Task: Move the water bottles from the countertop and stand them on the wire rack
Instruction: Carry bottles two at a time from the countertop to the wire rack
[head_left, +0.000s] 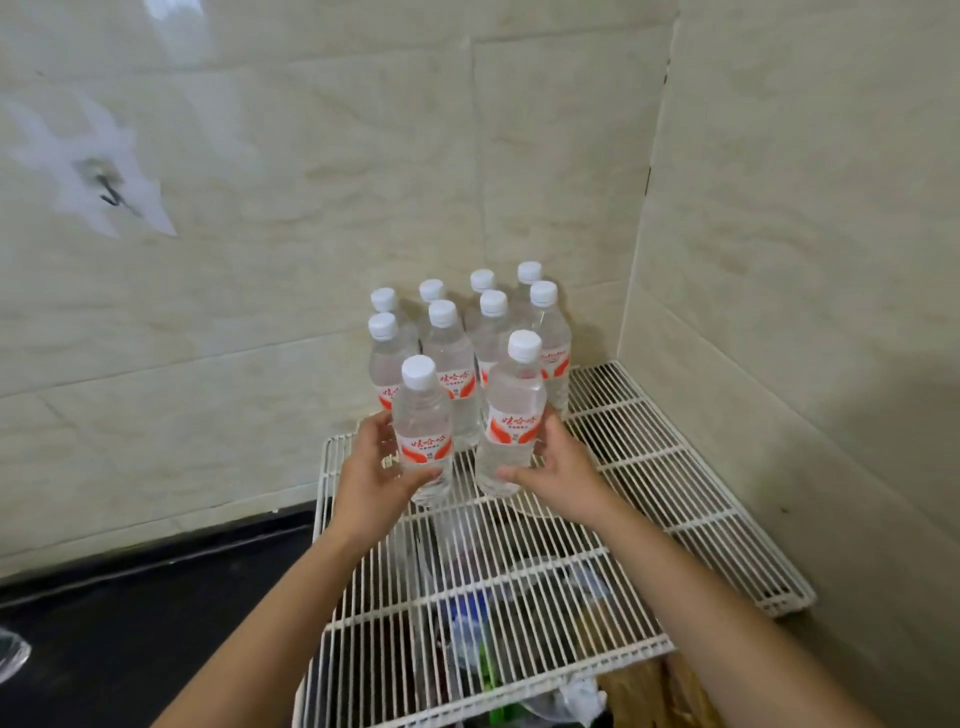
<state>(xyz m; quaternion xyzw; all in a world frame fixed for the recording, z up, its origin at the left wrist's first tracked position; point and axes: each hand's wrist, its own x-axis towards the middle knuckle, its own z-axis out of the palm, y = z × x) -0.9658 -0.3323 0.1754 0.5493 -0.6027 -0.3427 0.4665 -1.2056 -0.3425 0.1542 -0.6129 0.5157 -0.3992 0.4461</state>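
You were setting two bottles, your left hand (371, 470) fingers clamped on one (423, 431), right hand (558, 470) on another (511, 415), onto the rack (649, 467) before eight standing at its far edge, and next needed level footing before letting go.

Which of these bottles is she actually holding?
The two front bottles: left hand grips one, right hand the other. Eight behind stand untouched.

Ten upright capped water bottles (457, 374) on wire rack (649, 467)
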